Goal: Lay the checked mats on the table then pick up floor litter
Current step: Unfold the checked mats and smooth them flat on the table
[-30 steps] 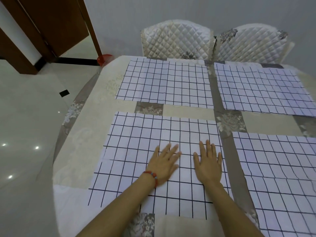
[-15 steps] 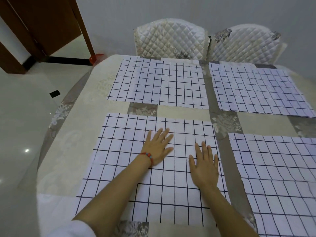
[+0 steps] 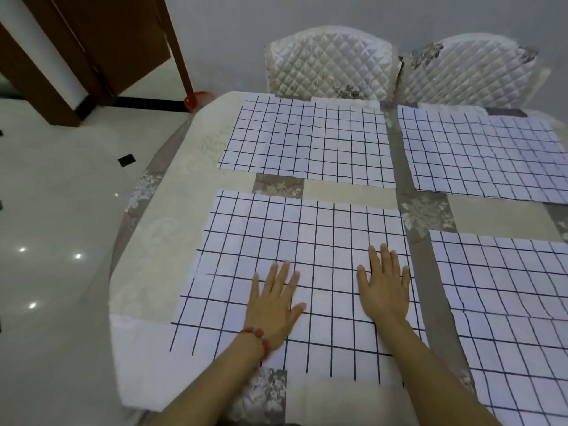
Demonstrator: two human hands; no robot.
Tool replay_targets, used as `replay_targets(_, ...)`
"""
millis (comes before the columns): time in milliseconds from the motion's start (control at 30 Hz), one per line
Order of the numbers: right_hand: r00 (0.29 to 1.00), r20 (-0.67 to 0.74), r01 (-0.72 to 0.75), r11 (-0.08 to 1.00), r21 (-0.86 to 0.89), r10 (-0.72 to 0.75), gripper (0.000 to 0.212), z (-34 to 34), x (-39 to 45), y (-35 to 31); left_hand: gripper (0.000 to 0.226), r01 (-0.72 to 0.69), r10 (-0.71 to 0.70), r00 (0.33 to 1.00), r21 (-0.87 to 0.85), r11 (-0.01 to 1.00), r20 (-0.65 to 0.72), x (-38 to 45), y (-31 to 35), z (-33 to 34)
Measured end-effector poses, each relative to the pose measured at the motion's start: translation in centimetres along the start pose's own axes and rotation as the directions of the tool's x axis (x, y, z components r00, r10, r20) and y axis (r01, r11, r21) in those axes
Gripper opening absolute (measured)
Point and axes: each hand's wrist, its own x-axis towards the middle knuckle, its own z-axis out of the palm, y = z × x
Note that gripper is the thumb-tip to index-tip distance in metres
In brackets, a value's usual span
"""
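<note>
Left hand (image 3: pixel 274 305): flat, palm down, fingers spread, pressed on the near-left mat (image 3: pixel 295 272); grasping nothing; a red bead bracelet (image 3: pixel 258 335) on the wrist.
Right hand (image 3: pixel 384 287): also flat and released, palm down on the same mat, just right of the left hand, apart from it.
Near-left mat: white with a dark grid, lying flat on the desk (image 3: pixel 159 272), its near edge close to the desk's front.
Other mats: far-left mat (image 3: pixel 310 139), far-right mat (image 3: pixel 482 155) and near-right mat (image 3: pixel 507 302), all laid flat, with strips of patterned tablecloth between them.
Chairs: two quilted chairs (image 3: pixel 330 61) side by side at the far edge.
Floor: glossy white tile (image 3: pixel 55 210) with a small black piece (image 3: pixel 127 160) left of the desk; a red object (image 3: pixel 193 99) near the door frame.
</note>
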Motion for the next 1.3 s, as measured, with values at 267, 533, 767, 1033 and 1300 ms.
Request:
replay_targets(267,0.998,0.062,0.003,1.0,-0.02,-0.002,0.062,-0.4,0.0,0.0,0.08,0.204,-0.204,0.979,-0.077,0.976,0.005,-3.3,-7.1,-0.4)
replay_targets(533,0.994,0.026,0.096,0.973,0.211,-0.104,0.055,-5.3,-3.1,-0.5,0.065,0.25,-0.224,0.965,-0.213,0.944,0.138,-3.5,-6.6,-3.3)
replay_targets(767,1.0,-0.007,0.002,0.932,0.363,0.001,0.033,-11.6,-11.9,0.6,0.048,-0.031,0.094,0.981,-0.339,0.94,0.171,-5.2,-1.9,-7.2)
replay_targets(1033,0.943,-0.192,-0.175,0.897,0.406,0.271,0.031,-16.6,-26.3,6.8,0.038,-0.184,0.254,0.963,-0.484,0.856,0.084,-11.3,4.5,-10.9)
replay_targets(1300,0.845,-0.275,-0.303,0.835,0.459,0.458,0.035,-17.2,-43.3,13.3,0.035,-0.433,0.471,0.882,-0.452,0.78,-0.033,-20.5,13.5,-11.4)
